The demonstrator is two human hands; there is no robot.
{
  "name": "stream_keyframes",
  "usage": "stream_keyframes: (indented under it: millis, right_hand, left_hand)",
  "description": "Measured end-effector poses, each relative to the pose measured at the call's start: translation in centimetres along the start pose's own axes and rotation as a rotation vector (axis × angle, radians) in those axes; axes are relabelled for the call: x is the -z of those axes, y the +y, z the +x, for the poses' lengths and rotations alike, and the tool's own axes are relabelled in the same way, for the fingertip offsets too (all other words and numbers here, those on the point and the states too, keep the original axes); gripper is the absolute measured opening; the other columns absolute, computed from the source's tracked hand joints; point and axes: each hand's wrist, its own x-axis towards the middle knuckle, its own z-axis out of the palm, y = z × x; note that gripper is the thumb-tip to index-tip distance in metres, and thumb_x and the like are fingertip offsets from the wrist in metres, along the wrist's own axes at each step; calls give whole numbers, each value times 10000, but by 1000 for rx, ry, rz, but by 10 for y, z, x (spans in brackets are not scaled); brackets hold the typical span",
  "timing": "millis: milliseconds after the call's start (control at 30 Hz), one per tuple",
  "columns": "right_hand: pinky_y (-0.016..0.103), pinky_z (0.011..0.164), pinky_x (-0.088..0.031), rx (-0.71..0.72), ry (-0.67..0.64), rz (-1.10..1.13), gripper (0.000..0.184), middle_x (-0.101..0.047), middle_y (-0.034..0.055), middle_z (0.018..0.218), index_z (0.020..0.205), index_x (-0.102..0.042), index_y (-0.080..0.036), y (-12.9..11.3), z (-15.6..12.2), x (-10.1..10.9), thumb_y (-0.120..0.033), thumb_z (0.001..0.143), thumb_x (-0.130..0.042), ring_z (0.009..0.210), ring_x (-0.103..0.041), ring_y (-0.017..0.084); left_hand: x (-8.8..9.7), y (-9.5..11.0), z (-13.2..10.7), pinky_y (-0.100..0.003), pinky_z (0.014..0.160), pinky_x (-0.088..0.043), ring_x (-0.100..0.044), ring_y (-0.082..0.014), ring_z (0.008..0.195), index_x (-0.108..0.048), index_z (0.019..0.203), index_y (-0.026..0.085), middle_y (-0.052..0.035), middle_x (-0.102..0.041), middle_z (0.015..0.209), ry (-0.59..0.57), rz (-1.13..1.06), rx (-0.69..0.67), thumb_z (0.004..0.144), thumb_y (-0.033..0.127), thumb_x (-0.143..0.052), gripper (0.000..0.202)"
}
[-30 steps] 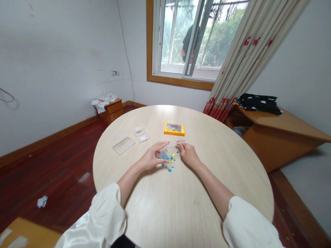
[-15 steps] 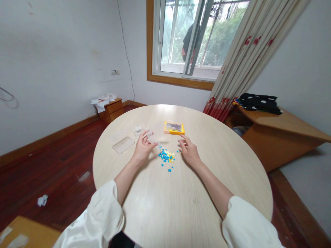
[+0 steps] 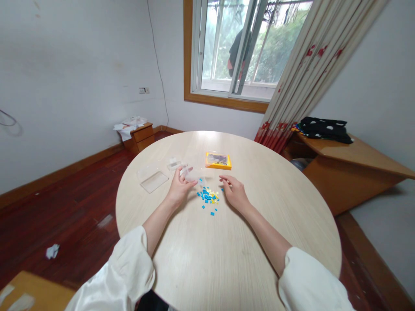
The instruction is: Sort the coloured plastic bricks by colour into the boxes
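Observation:
A heap of small blue and yellow tiles [image 3: 208, 198] lies on the round pale wooden table [image 3: 227, 250]. My left hand [image 3: 179, 188] sits just left of the heap, fingers closed on a small clear plastic bag [image 3: 192, 174] held above the table. My right hand [image 3: 232, 191] rests to the right of the tiles, fingers loosely spread and holding nothing. A yellow tray with a patterned board [image 3: 218, 160] stands beyond the heap.
Two clear plastic lids or boxes [image 3: 153, 180] [image 3: 175, 164] lie at the table's left. A low wooden cabinet [image 3: 140, 136] stands by the wall, a wooden desk with dark cloth [image 3: 324, 129] at the right. A curtain [image 3: 301, 77] hangs beside the window.
The tiles have spilled out of the bag onto the table. My left hand carried the empty bag up and left. My right hand let go and lowered beside the heap.

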Motion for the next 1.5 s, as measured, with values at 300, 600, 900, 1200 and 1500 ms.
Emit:
stream_keyframes:
  millis: [300,600,900,1200,1500]
  right_hand:
    - [383,851,-462,200,-201,-88,399,-579,88,953,1138,-593,-200,-23,-7,-15,-56,821,-399,925,-506,205]
    - [354,813,-459,183,-240,-126,356,-580,69,910,1084,-628,-213,-24,-8,-17,-62,824,-437,858,-532,188]
    - [334,789,-463,236,-253,-86,341,-578,59,860,1033,-647,-196,-27,-9,-17,-45,808,-439,827,-547,174]
    - [332,785,-465,248,-261,-86,320,-565,60,841,993,-645,-164,-28,-9,-17,-24,788,-443,816,-538,172]
    - [326,784,-457,257,-237,-75,302,-562,49,838,934,-640,-186,-30,-8,-17,-19,781,-440,813,-536,172]
  left_hand:
    - [-8,0,-8,-293,818,-469,-558,-152,931,-436,1139,238,-59,-543,1169,-201,187,-84,542,193,-782,691]
    - [-5,1,-13,-326,892,-442,-519,-187,1032,-495,1176,223,-92,-470,1290,-327,366,-178,616,159,-736,613]
    - [-7,5,-15,-338,905,-432,-526,-163,971,-517,1173,235,-84,-472,1300,-330,385,-182,643,182,-721,571]
    - [-8,7,-16,-323,877,-444,-530,-153,943,-512,1176,236,-87,-465,1310,-338,352,-178,643,178,-716,573]
    - [-8,7,-16,-340,904,-431,-526,-159,945,-523,1174,241,-81,-477,1298,-324,379,-163,631,205,-734,584]
